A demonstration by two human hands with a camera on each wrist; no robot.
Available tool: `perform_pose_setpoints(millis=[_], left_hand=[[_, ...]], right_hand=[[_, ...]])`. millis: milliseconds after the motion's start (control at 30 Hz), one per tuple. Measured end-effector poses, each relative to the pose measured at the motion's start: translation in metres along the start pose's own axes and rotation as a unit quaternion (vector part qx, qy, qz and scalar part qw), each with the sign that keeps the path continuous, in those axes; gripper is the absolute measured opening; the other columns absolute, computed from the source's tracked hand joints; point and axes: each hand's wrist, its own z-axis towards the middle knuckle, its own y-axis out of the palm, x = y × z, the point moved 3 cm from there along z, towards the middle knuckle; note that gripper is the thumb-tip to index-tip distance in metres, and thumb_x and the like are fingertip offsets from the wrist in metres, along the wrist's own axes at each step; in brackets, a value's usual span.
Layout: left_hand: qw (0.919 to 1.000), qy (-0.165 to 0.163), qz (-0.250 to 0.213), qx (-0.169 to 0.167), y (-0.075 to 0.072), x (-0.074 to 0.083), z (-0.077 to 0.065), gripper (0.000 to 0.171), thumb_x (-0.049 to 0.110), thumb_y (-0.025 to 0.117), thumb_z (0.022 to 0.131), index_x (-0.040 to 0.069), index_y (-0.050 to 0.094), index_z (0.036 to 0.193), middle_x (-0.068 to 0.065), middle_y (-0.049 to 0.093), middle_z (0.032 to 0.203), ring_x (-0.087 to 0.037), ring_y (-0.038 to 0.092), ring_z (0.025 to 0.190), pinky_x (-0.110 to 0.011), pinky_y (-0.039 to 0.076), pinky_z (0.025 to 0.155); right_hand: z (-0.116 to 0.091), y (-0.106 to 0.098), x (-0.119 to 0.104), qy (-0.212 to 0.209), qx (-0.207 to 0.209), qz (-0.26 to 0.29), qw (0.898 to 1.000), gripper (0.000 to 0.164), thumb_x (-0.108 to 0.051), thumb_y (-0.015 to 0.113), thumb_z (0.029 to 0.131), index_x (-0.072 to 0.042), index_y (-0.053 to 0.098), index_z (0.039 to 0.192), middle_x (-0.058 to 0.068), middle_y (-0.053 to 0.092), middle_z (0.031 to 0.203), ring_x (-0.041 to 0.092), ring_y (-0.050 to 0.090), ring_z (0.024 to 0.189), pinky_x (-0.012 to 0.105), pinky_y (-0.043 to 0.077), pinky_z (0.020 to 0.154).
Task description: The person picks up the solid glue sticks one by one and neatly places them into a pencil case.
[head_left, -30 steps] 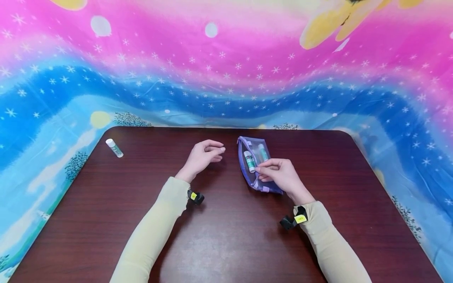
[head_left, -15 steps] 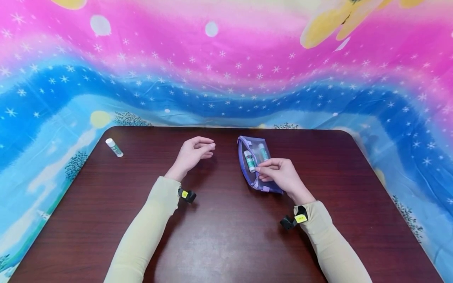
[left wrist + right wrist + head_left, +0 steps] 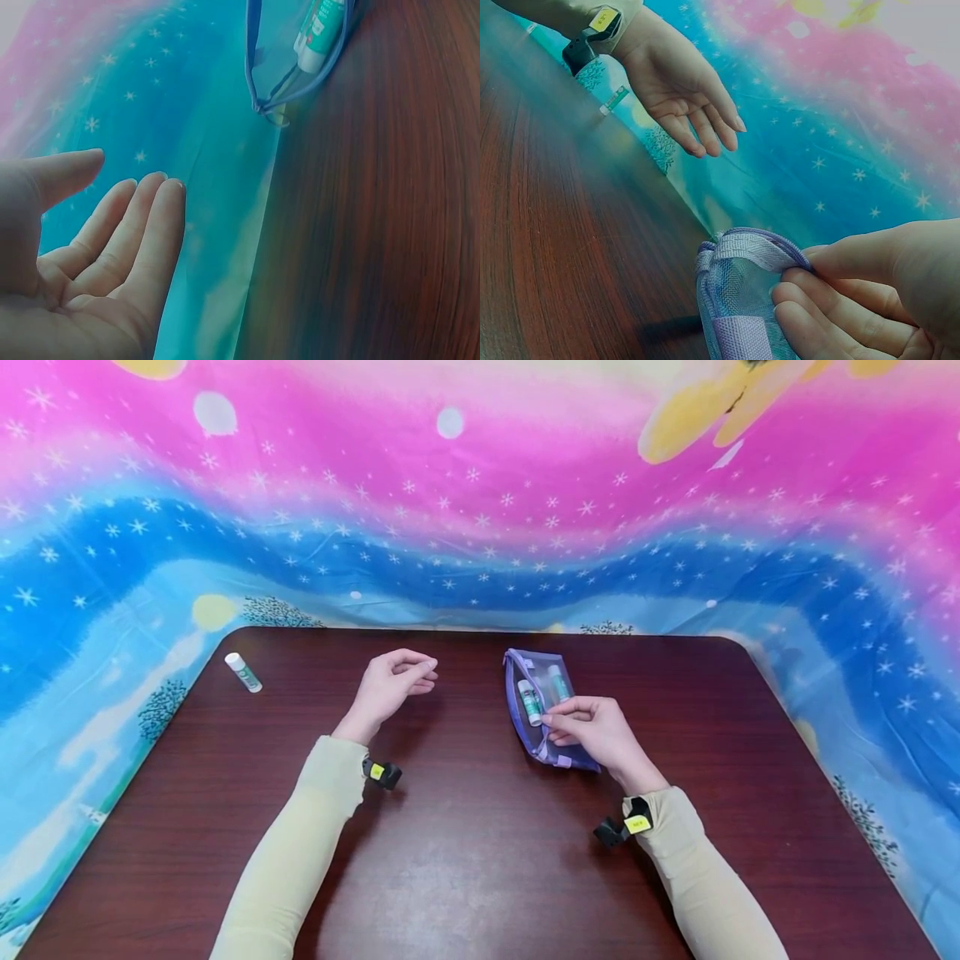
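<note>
A purple mesh zip pouch (image 3: 577,753) lies on the table right of centre, its zipped side gaping toward the left. My right hand (image 3: 596,731) pinches the pouch's near rim between thumb and fingers, as the right wrist view (image 3: 870,300) also shows. Two green-and-white glue sticks are inside: one glue stick (image 3: 529,702) by the opening, another glue stick (image 3: 557,682) behind the mesh. Left of the pouch, my left hand (image 3: 386,687) hovers over the table with relaxed fingers; in the left wrist view the palm (image 3: 97,292) holds nothing. A third glue stick (image 3: 243,672) lies at the far left.
The dark wooden table (image 3: 450,843) has rounded far corners. A patterned pink and blue cloth (image 3: 480,527) hangs behind it and along both sides. Each wrist wears a black camera, such as the left wrist camera (image 3: 384,773).
My left hand has drawn away from the pouch, moving left across the table. The right hand and pouch have stayed in place.
</note>
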Motion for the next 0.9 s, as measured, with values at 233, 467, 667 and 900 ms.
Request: perform_pose_setpoints(millis=[233,467,667,900], left_hand=[[0.9995,-0.009,0.008,0.029,-0.018,-0.002,-0.001,0.034,0.023,0.072,0.098,-0.003,0.067,0.12,-0.024,0.07,0.11,-0.022,0.073,0.091,-0.039,0.058,0.088],[0.9976,-0.012,0.018,0.066,-0.041,-0.004,-0.004,0.037,0.025,0.071,0.099,-0.005,0.066,0.122,-0.027,0.068,0.115,-0.018,0.073,0.091,-0.035,0.058,0.088],[0.9956,-0.012,0.033,0.087,-0.061,-0.002,-0.007,0.041,0.027,0.072,0.098,-0.006,0.066,0.122,-0.026,0.069,0.115,-0.013,0.072,0.088,-0.037,0.057,0.09],[0.9894,-0.013,0.065,0.129,-0.084,0.001,-0.015,0.044,0.03,0.078,0.093,-0.004,0.068,0.12,-0.019,0.073,0.109,-0.007,0.072,0.084,-0.03,0.058,0.086]], right_hand=[[0.0,0.001,-0.001,0.002,-0.003,-0.003,1.0,0.024,-0.007,0.076,0.093,0.012,0.072,0.107,0.024,0.074,0.095,0.024,0.074,0.074,0.037,0.062,0.071],[0.0,0.003,-0.004,-0.001,-0.003,0.007,1.0,0.023,-0.004,0.075,0.093,0.013,0.071,0.106,0.022,0.074,0.093,0.023,0.074,0.072,0.038,0.062,0.07],[0.0,0.003,-0.003,0.005,0.0,0.006,1.0,0.024,-0.005,0.076,0.092,0.013,0.071,0.107,0.02,0.074,0.092,0.022,0.074,0.072,0.037,0.062,0.07],[0.0,0.001,0.0,0.008,-0.001,-0.009,1.0,0.025,-0.008,0.076,0.093,0.011,0.072,0.108,0.022,0.074,0.093,0.023,0.074,0.074,0.037,0.062,0.071]])
